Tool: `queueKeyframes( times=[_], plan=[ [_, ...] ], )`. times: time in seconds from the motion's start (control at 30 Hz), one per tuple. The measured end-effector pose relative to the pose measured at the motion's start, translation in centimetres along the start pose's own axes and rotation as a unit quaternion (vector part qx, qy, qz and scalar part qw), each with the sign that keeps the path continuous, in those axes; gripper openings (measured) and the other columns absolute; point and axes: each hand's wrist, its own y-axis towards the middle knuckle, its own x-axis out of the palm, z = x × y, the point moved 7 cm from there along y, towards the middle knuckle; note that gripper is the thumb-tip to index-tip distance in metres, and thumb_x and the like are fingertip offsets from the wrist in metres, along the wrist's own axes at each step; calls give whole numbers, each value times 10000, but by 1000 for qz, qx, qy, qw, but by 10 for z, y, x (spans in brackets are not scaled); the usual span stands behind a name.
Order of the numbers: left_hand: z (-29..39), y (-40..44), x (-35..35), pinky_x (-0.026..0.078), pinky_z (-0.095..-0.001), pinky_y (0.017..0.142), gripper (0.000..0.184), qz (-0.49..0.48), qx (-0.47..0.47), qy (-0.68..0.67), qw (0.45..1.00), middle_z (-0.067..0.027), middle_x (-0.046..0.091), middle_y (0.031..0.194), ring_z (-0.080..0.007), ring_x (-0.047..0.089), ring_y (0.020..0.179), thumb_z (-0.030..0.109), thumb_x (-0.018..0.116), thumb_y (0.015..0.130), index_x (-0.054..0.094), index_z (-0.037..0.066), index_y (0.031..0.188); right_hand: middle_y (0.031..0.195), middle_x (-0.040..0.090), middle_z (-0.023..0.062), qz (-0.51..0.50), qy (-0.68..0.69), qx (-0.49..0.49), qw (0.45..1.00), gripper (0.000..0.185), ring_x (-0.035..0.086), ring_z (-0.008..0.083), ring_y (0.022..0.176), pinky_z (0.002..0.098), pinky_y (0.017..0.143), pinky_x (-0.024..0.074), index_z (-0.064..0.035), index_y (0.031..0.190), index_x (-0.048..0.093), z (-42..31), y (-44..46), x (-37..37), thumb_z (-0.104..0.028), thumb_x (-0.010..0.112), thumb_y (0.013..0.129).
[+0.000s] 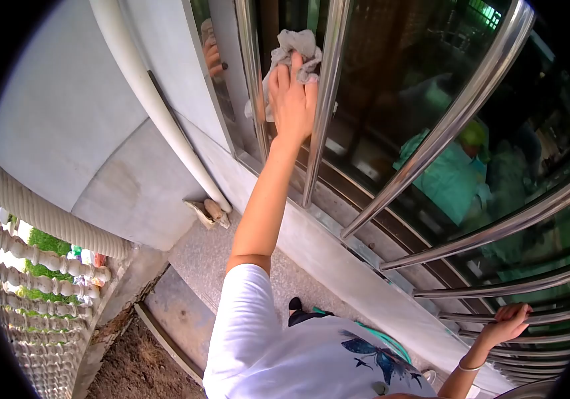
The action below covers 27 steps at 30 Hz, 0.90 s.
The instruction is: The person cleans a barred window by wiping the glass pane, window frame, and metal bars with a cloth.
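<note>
My left hand (pixel 291 100) reaches between two upright metal bars and presses a crumpled grey cloth (pixel 297 45) against the dark window glass (pixel 378 86). Its fingers are bent over the cloth, and part of the cloth hangs down behind the hand. At the lower right, my right hand (pixel 506 324) has its fingers curled at one of the shiny metal bars (pixel 538 314). A thin bracelet is on that wrist.
A white pipe (pixel 158 113) runs down the wall at the left, with a small brownish object (pixel 215 211) at its foot. A balustrade (pixel 45 259) stands at the far left above bare soil (pixel 138 362). A green hose (pixel 388 340) lies on the floor.
</note>
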Motion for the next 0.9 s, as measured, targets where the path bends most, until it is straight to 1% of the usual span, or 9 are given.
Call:
queueKeyframes(
  times=[0.03, 0.23, 0.33, 0.43, 0.53, 0.67, 0.8, 0.87, 0.9],
  plan=[
    [9, 13, -6, 300, -476, 1001, 568, 42, 42, 23, 998, -161, 433, 1265, -375, 361, 1175, 225, 509, 863, 363, 52, 1384, 533, 290, -32, -1, -2, 3, 1000, 147, 225, 54, 418, 211, 380, 189, -79, 825, 457, -2, 0, -1, -155, 472, 950],
    [5, -10, -4, 398, -423, 920, 540, 68, -13, 50, 996, -143, 484, 1212, -352, 433, 1096, 149, 538, 828, 403, 52, 1342, 533, 279, -31, 3, 30, 24, 999, 172, 214, 58, 419, 218, 384, 173, -77, 800, 449, 10, 9, -18, -156, 465, 952],
    [-34, -97, 17, 398, -439, 925, 539, -22, -147, 23, 989, -161, 470, 1253, -376, 426, 1125, 179, 526, 857, 382, 39, 1357, 531, 280, -29, 13, 7, 10, 1000, 184, 210, 61, 413, 220, 383, 172, -78, 787, 445, 5, 7, -11, -159, 465, 951],
    [-59, -134, 29, 373, -459, 946, 543, -35, -158, 12, 987, -199, 466, 1230, -399, 414, 1136, 208, 516, 874, 369, 27, 1364, 529, 284, -30, -1, -27, -9, 1000, 190, 209, 59, 409, 216, 377, 177, -84, 780, 444, 0, 7, -9, -163, 466, 951],
    [-38, -98, 23, 276, -495, 1015, 553, -5, -131, 50, 990, -265, 431, 1172, -440, 375, 1151, 240, 515, 883, 364, 19, 1367, 527, 287, -31, 12, -33, -2, 999, 188, 210, 57, 406, 211, 375, 183, -87, 782, 448, -5, 3, -1, -166, 468, 952],
    [-13, -6, 21, 134, -554, 1089, 544, 95, -19, 51, 994, -299, 301, 1351, -467, 221, 1308, 279, 454, 915, 347, 13, 1377, 528, 287, -32, -6, -6, -2, 1000, 182, 211, 56, 406, 208, 374, 185, -88, 788, 452, 1, 4, -7, -164, 468, 952],
    [-15, 29, 13, 184, -532, 1060, 538, 200, -70, 79, 974, -307, 314, 1349, -463, 273, 1272, 258, 419, 935, 306, -5, 1390, 528, 284, -34, 8, -21, -6, 1000, 191, 210, 52, 410, 211, 378, 181, -92, 775, 442, 1, 2, -6, -163, 468, 951],
    [-33, 12, 11, 232, -514, 1032, 543, 180, -168, -18, 969, -318, 327, 1346, -447, 332, 1227, 284, 399, 944, 290, -4, 1391, 528, 283, -35, 9, -22, -8, 1000, 193, 209, 52, 412, 213, 380, 178, -93, 773, 441, 2, 2, -10, -164, 467, 951],
    [-55, -8, 14, 321, -506, 958, 507, 224, -260, -7, 939, -346, 447, 1231, -455, 450, 1110, 297, 395, 945, 389, -74, 1290, 527, 281, -35, 13, -14, -2, 1000, 188, 208, 52, 413, 215, 382, 175, -90, 780, 445, 3, 3, -12, -165, 467, 951]
  ],
)
